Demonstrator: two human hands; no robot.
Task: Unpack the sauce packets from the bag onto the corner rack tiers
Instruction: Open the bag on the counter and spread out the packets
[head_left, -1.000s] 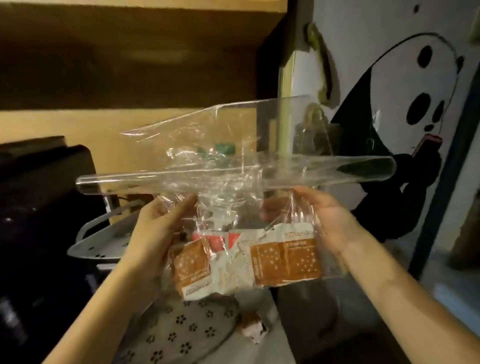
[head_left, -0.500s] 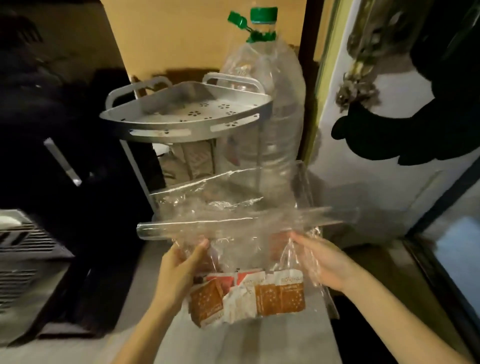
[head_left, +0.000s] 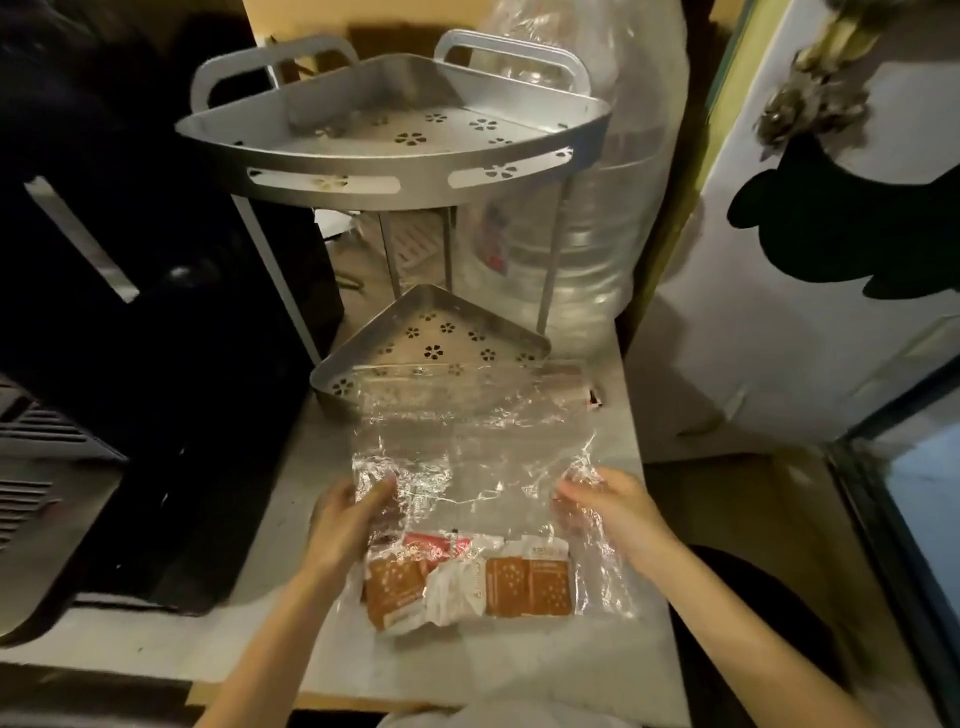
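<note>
Sauce packets (head_left: 467, 582) are sitting low in the clear bag (head_left: 467, 467).
Left hand (head_left: 348, 525) and right hand (head_left: 613, 512) are pinching its sides, probably spreading the mouth below the rack tiers (head_left: 395, 135).

1. Both bare forearms reach forward from the bottom of the view, angled inward toward each other.
2. The left hand (head_left: 349, 525) is curled, with its fingers and thumb pinched closed on crinkled clear plastic.
3. The right hand (head_left: 610, 506) is likewise closed, its fingertips gripping the plastic's opposite side.
</note>
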